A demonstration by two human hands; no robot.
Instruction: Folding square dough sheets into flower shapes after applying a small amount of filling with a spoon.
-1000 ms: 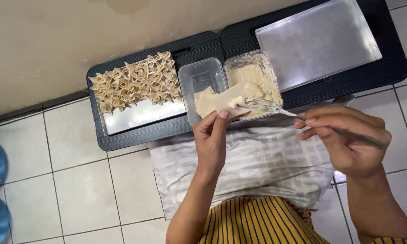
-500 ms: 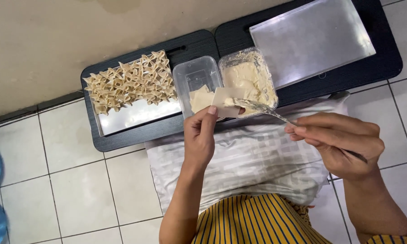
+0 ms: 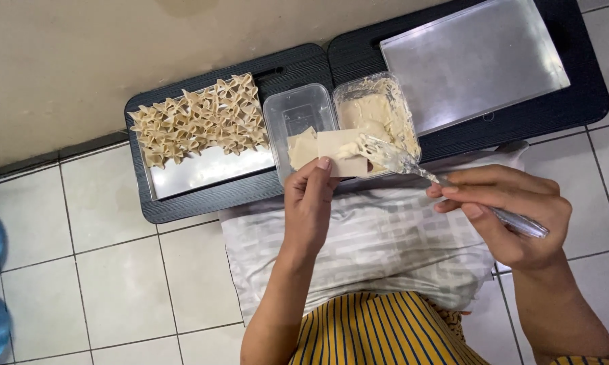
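Tiled floor below; my left hand (image 3: 311, 203) pinches a wrapper (image 3: 339, 143), my right hand (image 3: 503, 209) grips the fork (image 3: 412, 165), tines resting on it.

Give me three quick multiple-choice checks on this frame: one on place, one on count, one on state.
1. Where do the folded dumplings sit?
A. left metal tray
B. right metal tray
C. floor

2. How many clear plastic containers lie between the trays?
A. one
B. two
C. four

3. What is the state of the right metal tray?
A. bare
B. half full
C. stacked with wrappers

Answers:
1 A, they cover the far half of the left metal tray.
2 B, a wrapper container beside a filling container.
3 A, only bare metal shows.
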